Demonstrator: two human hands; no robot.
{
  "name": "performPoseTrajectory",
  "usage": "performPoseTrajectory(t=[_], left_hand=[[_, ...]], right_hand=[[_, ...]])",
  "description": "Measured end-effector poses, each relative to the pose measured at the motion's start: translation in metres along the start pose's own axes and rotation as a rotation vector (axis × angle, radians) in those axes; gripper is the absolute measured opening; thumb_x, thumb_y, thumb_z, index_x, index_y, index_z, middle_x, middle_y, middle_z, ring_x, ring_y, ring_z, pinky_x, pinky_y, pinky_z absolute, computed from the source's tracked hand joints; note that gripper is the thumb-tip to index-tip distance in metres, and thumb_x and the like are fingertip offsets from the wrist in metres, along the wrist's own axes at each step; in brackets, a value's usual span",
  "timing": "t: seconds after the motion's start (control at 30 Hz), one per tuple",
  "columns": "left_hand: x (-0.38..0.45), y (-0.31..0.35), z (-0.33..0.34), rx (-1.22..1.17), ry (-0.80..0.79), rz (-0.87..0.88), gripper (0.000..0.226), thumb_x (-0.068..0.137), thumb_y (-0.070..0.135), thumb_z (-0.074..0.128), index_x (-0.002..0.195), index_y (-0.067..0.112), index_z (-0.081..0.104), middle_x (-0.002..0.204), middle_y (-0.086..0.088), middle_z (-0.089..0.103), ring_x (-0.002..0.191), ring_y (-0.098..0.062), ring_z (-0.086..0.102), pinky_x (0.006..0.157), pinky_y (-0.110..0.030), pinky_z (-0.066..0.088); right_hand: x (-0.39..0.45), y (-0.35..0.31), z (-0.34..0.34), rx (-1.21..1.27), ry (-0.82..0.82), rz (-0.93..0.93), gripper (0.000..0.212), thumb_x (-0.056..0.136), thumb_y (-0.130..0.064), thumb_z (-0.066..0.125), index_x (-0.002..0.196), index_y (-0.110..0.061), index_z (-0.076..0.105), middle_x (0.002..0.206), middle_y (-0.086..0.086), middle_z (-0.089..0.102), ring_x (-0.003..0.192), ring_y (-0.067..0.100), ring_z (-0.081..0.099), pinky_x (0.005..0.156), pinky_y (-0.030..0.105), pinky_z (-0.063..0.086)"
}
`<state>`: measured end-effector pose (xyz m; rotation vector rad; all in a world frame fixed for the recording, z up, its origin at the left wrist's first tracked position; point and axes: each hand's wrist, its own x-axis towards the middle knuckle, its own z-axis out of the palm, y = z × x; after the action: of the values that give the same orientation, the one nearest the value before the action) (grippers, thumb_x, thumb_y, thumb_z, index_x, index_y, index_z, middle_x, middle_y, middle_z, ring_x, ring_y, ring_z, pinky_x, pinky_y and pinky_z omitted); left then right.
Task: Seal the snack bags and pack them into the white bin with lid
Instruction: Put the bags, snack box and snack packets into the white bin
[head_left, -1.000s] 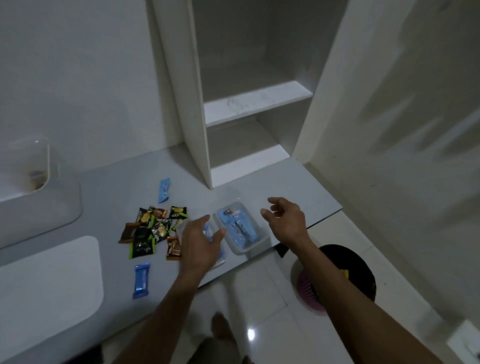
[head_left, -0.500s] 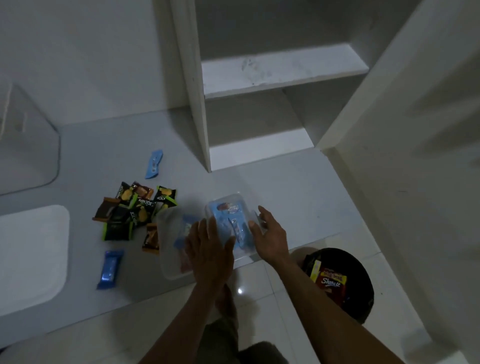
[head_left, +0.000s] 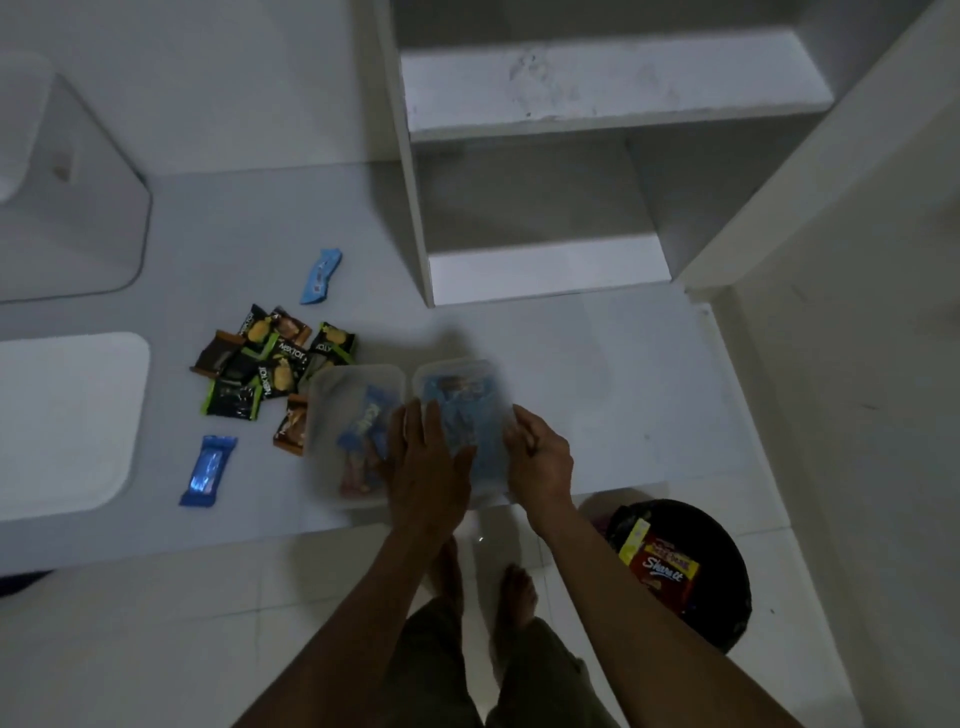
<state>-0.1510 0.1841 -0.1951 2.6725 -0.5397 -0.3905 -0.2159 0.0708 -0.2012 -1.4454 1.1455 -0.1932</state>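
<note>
Within the last second both hands have come down from hovering above the counter (head_left: 597, 374) onto the small clear tub (head_left: 457, 415). The left hand (head_left: 428, 462) now lies on its near left side with fingers straight and spread. The right hand (head_left: 537, 457) curls its fingers round the tub's right edge, grasping it. I judge that the person is steadying or shifting this tub, not yet sealing any snack bag.

The tub holds blue wrappers, blurred beyond reading. Touching it at its 9 o'clock lies what looks like a clear lid or shallow tray (head_left: 353, 431), with a blue packet and something reddish seen through it; I cannot tell whether they sit in it or under it.

At 10 o'clock from the tub lies the pile of green and brown snack bags (head_left: 265, 366); loose blue bars (head_left: 208, 470) lie well apart from it. The big white bin (head_left: 72, 218) stands at far 10 o'clock, its white lid (head_left: 67, 421) flat at 9 o'clock.
</note>
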Motion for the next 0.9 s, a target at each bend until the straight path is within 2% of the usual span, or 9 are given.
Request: performPoseTrajectory(t=[0.13, 0.2, 0.27, 0.37, 0.47, 0.57, 0.63, 0.77, 0.9], left_hand=[[-0.009, 0.016, -0.003, -0.140, 0.079, 0.020, 0.072, 0.092, 0.048, 0.056, 0.150, 0.014, 0.029, 0.155, -0.012, 0.030, 0.143, -0.029, 0.024, 0.118, -0.050, 0.019], [-0.016, 0.026, -0.012, -0.307, 0.120, 0.083, 0.066, 0.091, 0.049, 0.053, 0.143, 0.011, 0.038, 0.138, -0.011, 0.046, 0.127, -0.014, 0.040, 0.106, -0.024, 0.037], [-0.025, 0.036, -0.026, -0.426, 0.133, 0.101, 0.063, 0.091, 0.047, 0.051, 0.141, 0.010, 0.041, 0.130, -0.008, 0.051, 0.118, -0.006, 0.042, 0.094, -0.007, 0.035], [-0.035, 0.044, -0.050, -0.525, 0.210, 0.114, 0.062, 0.091, 0.038, 0.059, 0.143, 0.012, 0.039, 0.134, -0.005, 0.051, 0.118, -0.013, 0.050, 0.092, -0.019, 0.045], [-0.043, 0.036, -0.076, -0.568, 0.253, 0.064, 0.069, 0.092, 0.022, 0.067, 0.148, 0.007, 0.030, 0.133, 0.007, 0.040, 0.115, -0.003, 0.045, 0.085, -0.001, 0.038], [-0.044, 0.007, -0.090, -0.551, 0.239, 0.001, 0.075, 0.090, 0.024, 0.068, 0.151, 0.008, 0.026, 0.143, -0.006, 0.045, 0.125, -0.012, 0.048, 0.092, -0.017, 0.042], [-0.044, -0.015, -0.097, -0.549, 0.211, -0.021, 0.075, 0.090, 0.027, 0.068, 0.151, 0.012, 0.026, 0.144, -0.010, 0.047, 0.124, -0.017, 0.050, 0.088, -0.023, 0.047], [-0.037, -0.053, -0.106, -0.470, 0.122, -0.078, 0.073, 0.091, 0.024, 0.067, 0.150, 0.010, 0.026, 0.144, -0.012, 0.045, 0.111, -0.004, 0.040, 0.063, -0.001, 0.036], [-0.023, -0.084, -0.105, -0.471, 0.053, -0.069, 0.074, 0.088, 0.022, 0.069, 0.149, 0.011, 0.028, 0.140, -0.012, 0.048, 0.114, -0.011, 0.047, 0.066, -0.005, 0.035]], right_hand=[[-0.003, -0.006, -0.017, 0.034, 0.022, -0.065, 0.034, 0.095, -0.004, 0.059, 0.128, -0.007, 0.064, 0.121, 0.005, 0.068, 0.112, 0.016, 0.063, 0.103, 0.035, 0.050], [-0.010, -0.018, -0.030, 0.010, 0.020, -0.137, 0.026, 0.096, -0.007, 0.059, 0.120, -0.012, 0.068, 0.105, -0.007, 0.070, 0.102, 0.012, 0.065, 0.095, 0.029, 0.053], [-0.018, -0.033, -0.040, 0.000, 0.006, -0.220, 0.021, 0.096, -0.010, 0.057, 0.102, -0.025, 0.070, 0.085, -0.017, 0.067, 0.084, 0.007, 0.063, 0.080, 0.029, 0.054], [-0.029, -0.048, -0.043, 0.009, -0.023, -0.321, 0.016, 0.097, -0.016, 0.054, 0.099, -0.017, 0.070, 0.082, -0.006, 0.066, 0.075, 0.010, 0.062, 0.072, 0.033, 0.053], [-0.040, -0.059, -0.027, -0.004, -0.059, -0.304, 0.025, 0.097, -0.021, 0.054, 0.119, -0.015, 0.066, 0.103, -0.001, 0.070, 0.092, 0.012, 0.067, 0.083, 0.032, 0.058], [-0.052, -0.062, -0.003, -0.026, -0.112, -0.285, 0.026, 0.091, -0.025, 0.057, 0.115, -0.020, 0.065, 0.104, -0.003, 0.070, 0.095, 0.016, 0.068, 0.087, 0.043, 0.058], [-0.059, -0.063, 0.015, -0.029, -0.144, -0.250, 0.022, 0.089, -0.021, 0.060, 0.110, -0.024, 0.064, 0.101, -0.007, 0.069, 0.093, 0.013, 0.067, 0.086, 0.039, 0.058], [-0.072, -0.060, 0.048, -0.055, -0.178, -0.209, 0.024, 0.089, -0.011, 0.063, 0.108, -0.024, 0.060, 0.090, -0.017, 0.062, 0.082, 0.003, 0.064, 0.068, 0.011, 0.051], [-0.079, -0.054, 0.076, -0.065, -0.145, -0.170, 0.027, 0.087, -0.011, 0.063, 0.113, -0.014, 0.064, 0.096, -0.003, 0.071, 0.085, 0.011, 0.068, 0.072, 0.021, 0.056]])
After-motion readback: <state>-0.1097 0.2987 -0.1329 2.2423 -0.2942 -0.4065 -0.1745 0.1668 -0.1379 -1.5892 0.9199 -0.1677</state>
